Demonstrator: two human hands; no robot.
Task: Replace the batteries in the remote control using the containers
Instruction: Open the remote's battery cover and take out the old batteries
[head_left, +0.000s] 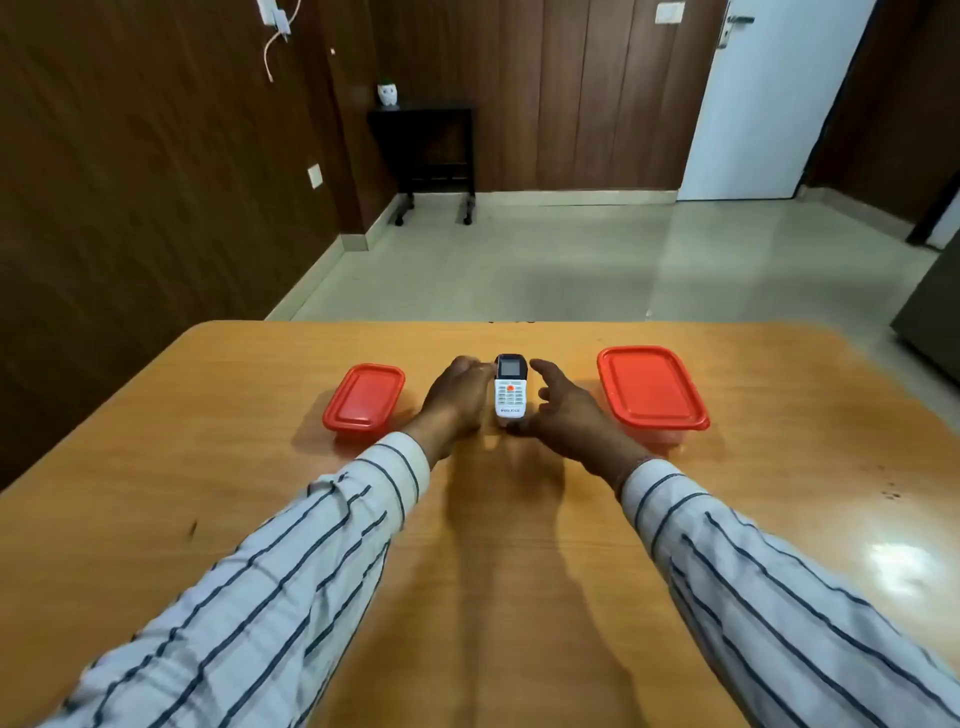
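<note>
A white remote control (511, 391) with a dark screen and an orange button faces up in the middle of the wooden table (208, 467). My left hand (457, 397) wraps its left side and grips it. My right hand (563, 410) is at its right side, fingers spread, thumb near the remote's near end. A small container with a red lid (364, 397) sits to the left, lid on. A larger container with a red lid (650, 388) sits to the right, also closed. No batteries are visible.
The table's far edge runs just beyond the remote. Beyond it lie a tiled floor, a black side table (423, 150) by the dark wood wall, and a white door (774, 98) at the back right.
</note>
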